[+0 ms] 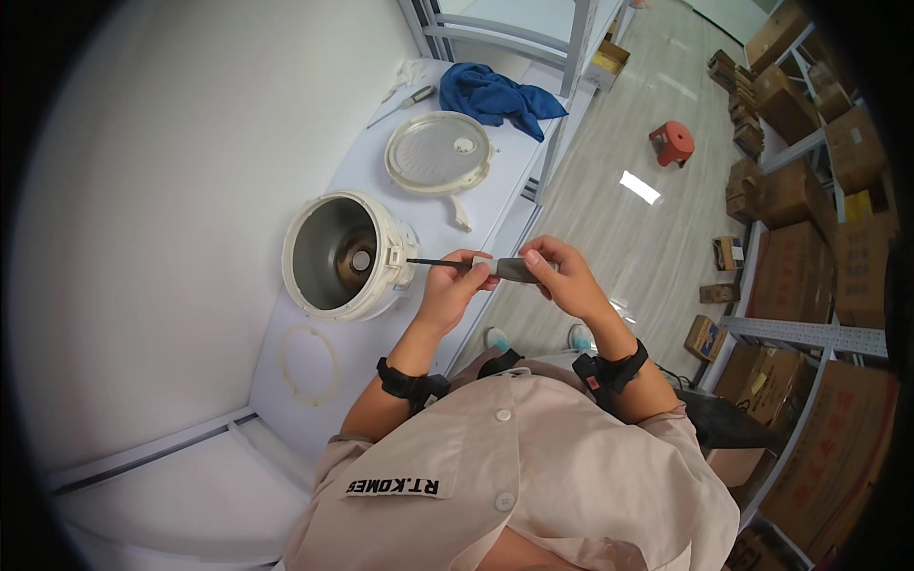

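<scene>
A screwdriver [514,270] with a grey handle lies level between my hands, its dark shaft pointing left at the latch on a white cooker body [405,224]. My left hand [455,290] is closed around the front of the handle and the shaft. My right hand [564,276] pinches the handle's rear end. The cooker body is tipped on its side, showing a grey metal inside with a brownish bottom and a round centre piece. Whether the screwdriver's tip touches the cooker is too small to tell. Behind the body lies its round lid [433,157], with a white hinge arm sticking out.
A blue cloth [490,95] and a second screwdriver [405,105] lie at the table's far end. A pale sealing ring [309,366] rests on the white table [367,347] nearby. A red stool [673,143] stands on the floor; shelves with cardboard boxes [795,271] line the right.
</scene>
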{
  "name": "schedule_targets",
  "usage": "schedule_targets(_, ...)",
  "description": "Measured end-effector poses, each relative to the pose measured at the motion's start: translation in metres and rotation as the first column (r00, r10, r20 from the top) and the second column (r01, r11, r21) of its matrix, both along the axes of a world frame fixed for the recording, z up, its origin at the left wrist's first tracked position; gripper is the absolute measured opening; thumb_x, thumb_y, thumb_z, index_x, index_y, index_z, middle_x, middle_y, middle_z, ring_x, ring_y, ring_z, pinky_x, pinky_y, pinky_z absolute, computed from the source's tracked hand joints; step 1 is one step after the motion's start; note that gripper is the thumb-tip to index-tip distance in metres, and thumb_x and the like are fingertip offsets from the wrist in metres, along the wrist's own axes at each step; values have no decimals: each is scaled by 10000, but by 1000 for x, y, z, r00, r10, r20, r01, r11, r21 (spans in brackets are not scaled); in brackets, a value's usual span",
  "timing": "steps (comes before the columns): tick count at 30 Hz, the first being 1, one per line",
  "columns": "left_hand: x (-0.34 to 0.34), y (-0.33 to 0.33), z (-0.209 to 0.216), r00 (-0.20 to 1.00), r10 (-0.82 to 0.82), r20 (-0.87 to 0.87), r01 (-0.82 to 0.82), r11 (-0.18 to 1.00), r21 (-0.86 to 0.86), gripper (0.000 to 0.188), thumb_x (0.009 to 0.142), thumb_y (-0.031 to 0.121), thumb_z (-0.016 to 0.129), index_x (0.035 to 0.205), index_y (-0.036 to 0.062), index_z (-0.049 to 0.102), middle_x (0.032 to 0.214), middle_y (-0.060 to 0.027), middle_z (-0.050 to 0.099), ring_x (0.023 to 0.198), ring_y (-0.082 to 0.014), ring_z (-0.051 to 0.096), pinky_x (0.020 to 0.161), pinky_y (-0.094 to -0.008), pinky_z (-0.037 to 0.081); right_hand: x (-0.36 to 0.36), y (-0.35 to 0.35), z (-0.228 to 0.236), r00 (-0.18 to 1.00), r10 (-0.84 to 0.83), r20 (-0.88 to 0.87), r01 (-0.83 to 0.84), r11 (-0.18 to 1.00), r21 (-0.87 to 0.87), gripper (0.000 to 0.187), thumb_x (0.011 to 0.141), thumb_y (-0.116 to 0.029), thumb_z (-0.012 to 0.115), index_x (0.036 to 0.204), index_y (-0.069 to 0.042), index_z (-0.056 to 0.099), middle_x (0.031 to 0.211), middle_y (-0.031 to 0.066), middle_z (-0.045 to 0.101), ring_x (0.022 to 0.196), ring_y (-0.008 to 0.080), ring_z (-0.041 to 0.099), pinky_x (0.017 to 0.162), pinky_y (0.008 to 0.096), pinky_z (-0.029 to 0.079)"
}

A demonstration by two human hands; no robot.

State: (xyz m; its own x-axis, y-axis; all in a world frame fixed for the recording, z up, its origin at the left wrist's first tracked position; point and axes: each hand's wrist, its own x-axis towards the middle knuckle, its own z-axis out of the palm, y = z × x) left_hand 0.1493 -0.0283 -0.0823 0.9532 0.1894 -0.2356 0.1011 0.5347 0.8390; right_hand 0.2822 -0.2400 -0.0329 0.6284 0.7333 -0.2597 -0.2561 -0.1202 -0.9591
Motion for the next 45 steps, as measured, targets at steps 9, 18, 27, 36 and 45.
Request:
schedule_targets(9,1,3,20,999,-47,23,49,991,-125,238,1105,130,654,1294,-13,635,1147,-132,725,1026,-203,701,945,-374,571,-1,-1,13,923,22,385,-57,995,80,244,982,-198,838,1099,-28,708,992,39,723,867,118,636,791,309,530)
schedule_targets(18,5,2,4,999,0,-33,-2,999,-42,186,1088,129,695,1222,4,664,1094,-82,720,954,-178,699,890,-360,575,-1,2,15,998,-3,55,3,1000,-10,273,1010,-258,810,1120,-36,697,938,37,684,835,120,641,751,296,508)
schedule_targets(27,1,-1,14,997,55,46,-53,997,-50,341,1026,63,751,1335,-19,631,1133,-103,743,988,-176,740,897,-319,607,2,-1,10,955,119,270,-98,991,-91,287,972,-200,847,1142,-21,701,1008,56,721,841,134,646,756,297,520)
schedule_targets(36,1,5,5,998,32,-51,-33,999,-3,276,1042,148,763,1225,-36,669,1085,-118,766,947,-188,760,830,-318,619,-6,1,9,909,40,416,-71,996,61,388,868,-84,910,1176,-58,676,1049,14,685,956,137,637,835,310,522)
schedule_targets(45,-3,3,8,997,53,-50,-49,996,69,235,1058,161,750,1207,-6,676,1061,-103,763,924,-195,746,810,-325,594,-5,-6,8,981,50,190,-61,997,53,337,1028,-301,785,1198,-31,677,1027,38,702,819,107,622,724,279,509)
